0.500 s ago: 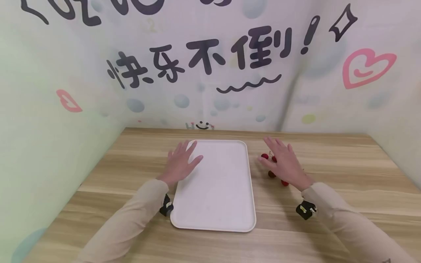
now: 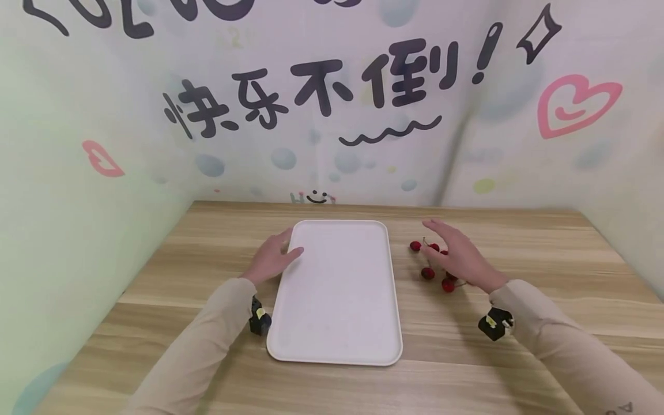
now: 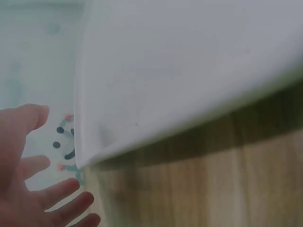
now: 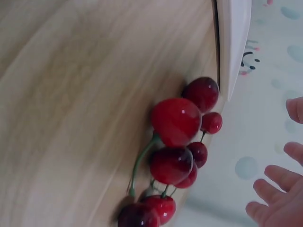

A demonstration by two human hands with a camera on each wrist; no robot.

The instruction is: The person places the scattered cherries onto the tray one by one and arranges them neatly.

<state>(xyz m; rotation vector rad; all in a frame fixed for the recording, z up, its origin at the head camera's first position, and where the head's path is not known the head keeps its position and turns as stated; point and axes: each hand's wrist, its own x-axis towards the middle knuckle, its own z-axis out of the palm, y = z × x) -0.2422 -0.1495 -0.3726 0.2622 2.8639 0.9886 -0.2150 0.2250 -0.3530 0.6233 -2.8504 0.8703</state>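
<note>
A white rectangular tray (image 2: 339, 294) with a low rim lies on the wooden table. Beside its upper left edge is my left hand (image 2: 267, 257), its thumb reaching over the rim in the head view. The left wrist view shows that hand's fingers (image 3: 71, 208) spread, with nothing in them. To the right of the tray, several red cherries (image 4: 176, 122), some with green stems, lie in a loose cluster. My right hand (image 2: 467, 259) hovers over them, fingers extended and holding nothing; it hides part of the cluster in the head view.
The wooden table (image 2: 207, 351) meets a pale printed backdrop (image 2: 337, 167) with black lettering at its far edge. A small black device (image 2: 260, 318) sits at the left wrist, and another black device (image 2: 495, 324) at the right wrist.
My left hand has drawn back left, with less of it over the tray. My right hand has shifted to the right, uncovering more cherries. Tray and cherries stay in place.
</note>
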